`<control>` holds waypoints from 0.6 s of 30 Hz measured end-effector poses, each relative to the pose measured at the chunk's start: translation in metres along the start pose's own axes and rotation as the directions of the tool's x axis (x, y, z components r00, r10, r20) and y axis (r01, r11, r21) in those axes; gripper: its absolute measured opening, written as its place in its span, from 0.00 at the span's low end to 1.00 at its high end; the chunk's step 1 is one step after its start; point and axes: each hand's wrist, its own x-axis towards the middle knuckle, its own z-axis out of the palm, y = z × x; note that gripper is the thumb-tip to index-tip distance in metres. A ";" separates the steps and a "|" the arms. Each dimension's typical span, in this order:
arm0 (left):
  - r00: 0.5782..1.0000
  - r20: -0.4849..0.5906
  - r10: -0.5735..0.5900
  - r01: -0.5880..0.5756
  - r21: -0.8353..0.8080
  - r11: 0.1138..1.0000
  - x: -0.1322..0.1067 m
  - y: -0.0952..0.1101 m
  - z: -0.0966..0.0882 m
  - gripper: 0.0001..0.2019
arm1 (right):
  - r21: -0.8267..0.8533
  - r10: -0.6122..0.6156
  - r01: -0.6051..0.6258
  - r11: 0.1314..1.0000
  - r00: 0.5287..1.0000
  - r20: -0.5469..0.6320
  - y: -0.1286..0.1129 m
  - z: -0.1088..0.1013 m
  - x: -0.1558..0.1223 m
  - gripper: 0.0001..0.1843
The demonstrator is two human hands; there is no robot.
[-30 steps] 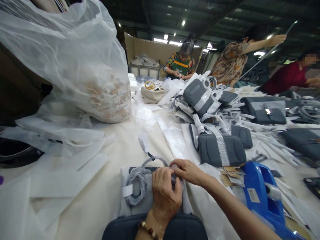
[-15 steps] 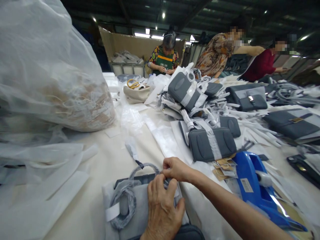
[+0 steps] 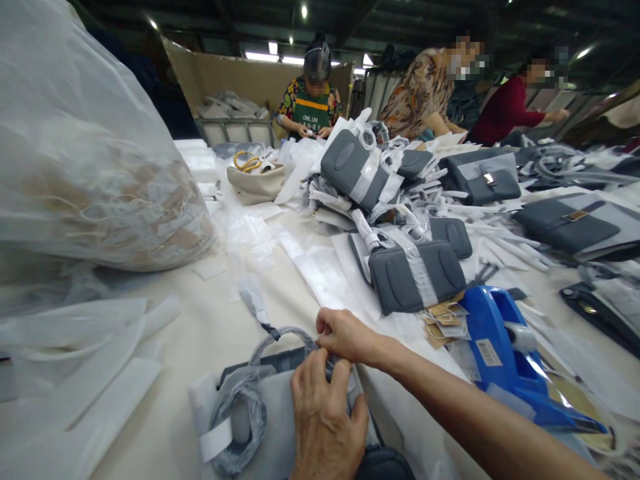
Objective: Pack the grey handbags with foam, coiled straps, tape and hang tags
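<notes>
A grey handbag lies before me, partly covered in white wrapping, with a film-wrapped handle standing up at its far edge. My left hand lies over the bag's right half, fingers bent down against it near the handle's right end. Just beyond those fingertips, my right hand is closed in a pinch at that handle end. What sits between its fingers is mostly hidden. A coiled, film-wrapped strap with a white paper band rests on the bag's left side. A wrapped tag hangs off the handle.
A blue tape dispenser stands to the right, beside brown tags. Beyond are wrapped grey bags in piles. A large clear plastic sack bulges at left above white sheets. Several co-workers stand across the table.
The view has shifted slightly, so the table things sit further left and higher. My hands keep nearly the same hold at the handle end. One co-worker's raised arm has come down.
</notes>
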 end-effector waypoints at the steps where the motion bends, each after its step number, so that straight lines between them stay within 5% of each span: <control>1: 1.000 0.007 -0.014 0.014 -0.010 1.000 -0.001 0.000 0.001 0.18 | 0.009 -0.002 0.002 1.000 1.000 -0.001 0.000 0.001 0.000 0.09; 7: 0.995 -0.025 -0.093 0.092 -0.031 0.995 0.000 0.005 0.000 0.17 | 0.058 -0.016 0.016 0.998 1.000 -0.007 0.004 0.003 0.000 0.13; 18: 0.982 0.115 -0.151 0.159 -0.064 0.985 -0.002 0.007 -0.006 0.13 | 0.079 -0.065 0.069 0.994 0.996 -0.062 0.005 0.005 0.002 0.14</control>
